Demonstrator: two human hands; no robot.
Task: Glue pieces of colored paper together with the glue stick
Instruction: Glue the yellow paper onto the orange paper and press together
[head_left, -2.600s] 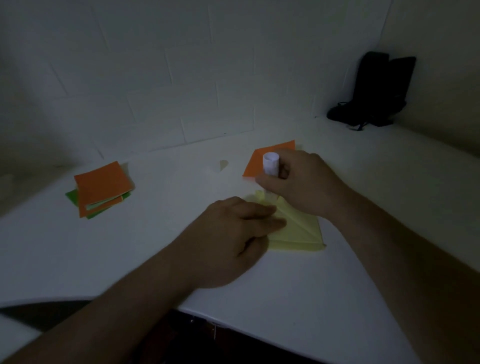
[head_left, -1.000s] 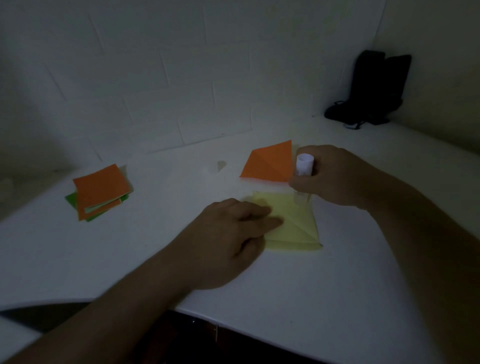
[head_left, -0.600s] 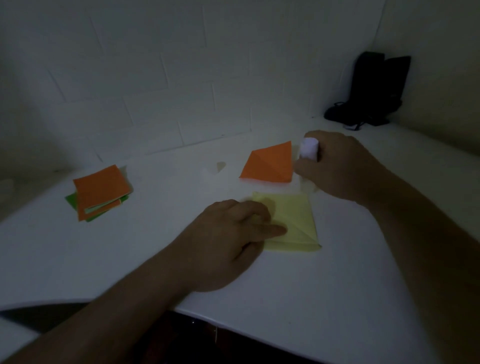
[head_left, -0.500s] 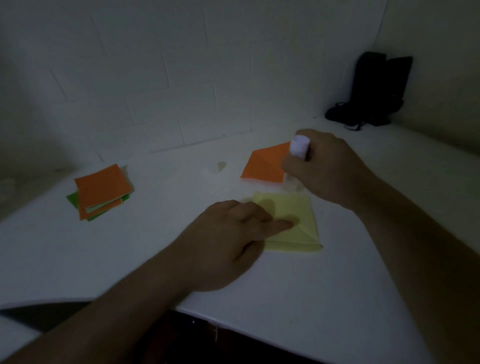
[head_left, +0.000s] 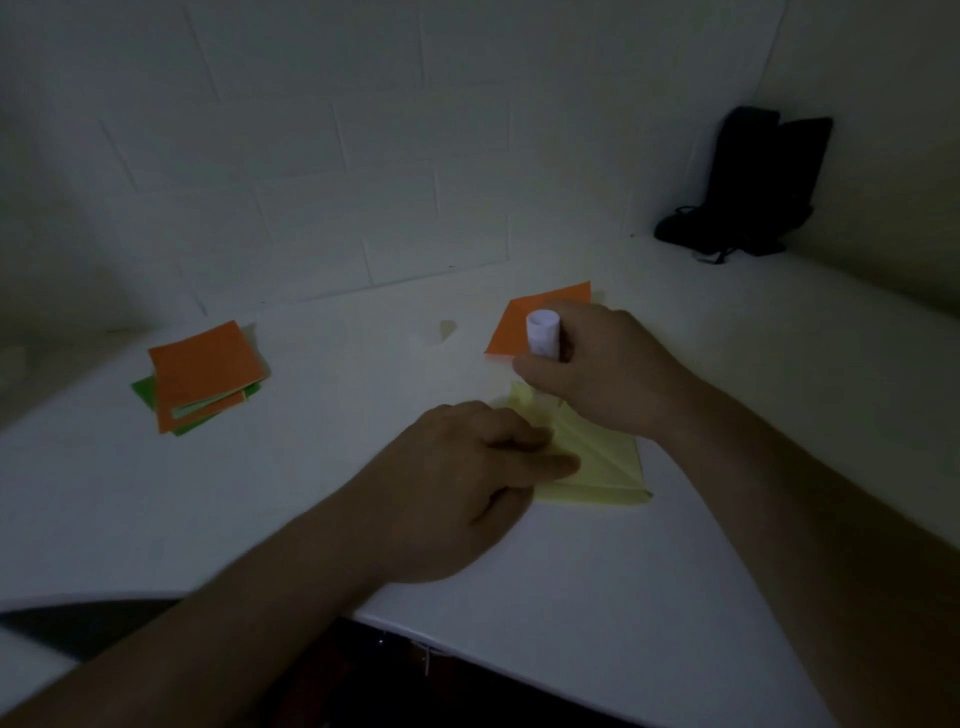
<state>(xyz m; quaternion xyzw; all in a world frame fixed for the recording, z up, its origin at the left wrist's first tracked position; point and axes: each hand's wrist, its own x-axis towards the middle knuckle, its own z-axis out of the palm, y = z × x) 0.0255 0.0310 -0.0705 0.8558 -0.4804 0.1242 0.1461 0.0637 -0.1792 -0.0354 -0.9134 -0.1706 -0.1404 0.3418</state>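
A folded yellow paper (head_left: 602, 462) lies on the white table (head_left: 727, 571) in front of me. My left hand (head_left: 462, 483) rests on its left part, fingers stretched flat and pressing it down. My right hand (head_left: 602, 369) grips a white glue stick (head_left: 543, 332) upright, its lower end hidden behind my fingers above the yellow paper's far corner. A folded orange paper (head_left: 524, 322) lies just behind that hand, partly covered by it.
A stack of orange and green paper squares (head_left: 200, 376) sits at the left of the table. A small pale cap-like thing (head_left: 447, 328) lies near the wall. A black bag (head_left: 748, 182) stands in the far right corner. The table's front edge runs close below my forearms.
My right hand with the glue stick swung out to the right and back toward the orange paper, then returned over the yellow paper's far corner. My left hand stayed pressing the yellow paper.
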